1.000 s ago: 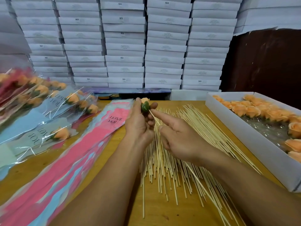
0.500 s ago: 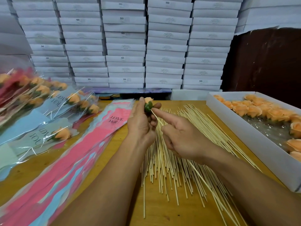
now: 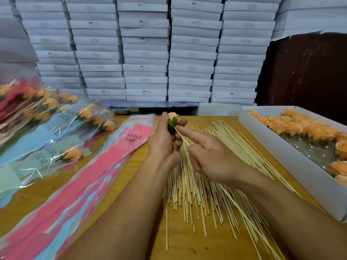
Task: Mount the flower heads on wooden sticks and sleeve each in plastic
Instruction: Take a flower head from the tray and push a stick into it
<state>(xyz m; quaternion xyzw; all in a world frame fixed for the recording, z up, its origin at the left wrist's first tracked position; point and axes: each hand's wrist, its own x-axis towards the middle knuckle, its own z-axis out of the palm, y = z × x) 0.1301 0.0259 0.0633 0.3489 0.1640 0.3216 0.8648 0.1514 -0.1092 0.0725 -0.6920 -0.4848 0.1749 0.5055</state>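
We see the left hand [image 3: 163, 143] near the tabletop's [image 3: 187, 246] far edge, its curled fingers and thumb gripping an orange flower head [image 3: 172, 120], green base toward us. The right hand [image 3: 212, 158] pinches a wooden stick [image 3: 181, 136], forefinger extended along it, the tip touching the base. Loose sticks [image 3: 202, 188] lie beneath.

Bare wooden table [image 3: 187, 246] shows only along the near edge, below the spread of sticks [image 3: 202, 192] filling the middle. Left side is blocked by the pink sleeve stack [image 3: 78, 184] and the sleeved roses [image 3: 47, 132]. Right, the white tray's wall [image 3: 293, 164] stands up. Behind, stacked white boxes [image 3: 146, 53] close everything off.
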